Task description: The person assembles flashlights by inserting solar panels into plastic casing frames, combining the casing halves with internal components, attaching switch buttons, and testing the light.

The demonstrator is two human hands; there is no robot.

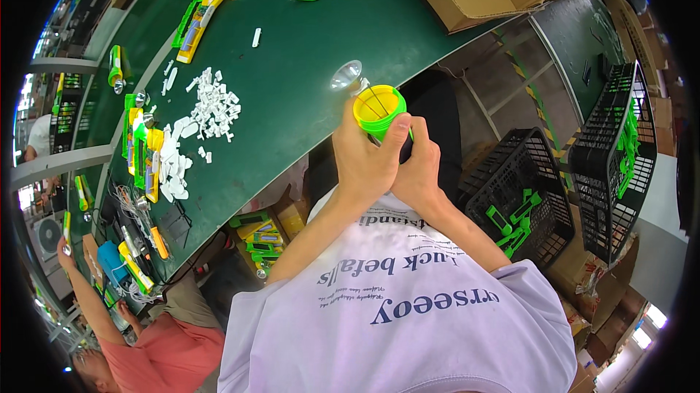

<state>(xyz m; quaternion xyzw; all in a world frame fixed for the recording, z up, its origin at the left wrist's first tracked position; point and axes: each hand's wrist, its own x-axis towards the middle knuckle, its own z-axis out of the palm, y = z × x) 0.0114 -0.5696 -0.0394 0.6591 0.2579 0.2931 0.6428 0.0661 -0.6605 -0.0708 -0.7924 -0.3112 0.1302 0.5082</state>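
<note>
The person's left grip [359,154] is clamped around a cup-shaped green-and-yellow housing [382,126]; the right grip [418,162] closes on its lower right side, some fingertips hidden. The housing is held before the chest, just off the near edge of the green bench [292,65], its yellow mouth upward, probably so that the inside can be seen. Thin dark wires [375,103] show in that mouth and run toward a silver reflector [346,75], just beyond the housing and slightly left; whether they join it cannot be told.

Well left of the housing lie loose white plastic pieces [216,107], likely heaped there to stay within reach without crowding the hands. Farther left and beyond it, an opened yellow-and-green casing [195,25] exposes its inner parts. Right of the housing, a black crate [496,165] contains green parts [519,222], presumably to keep them together off the bench.
</note>
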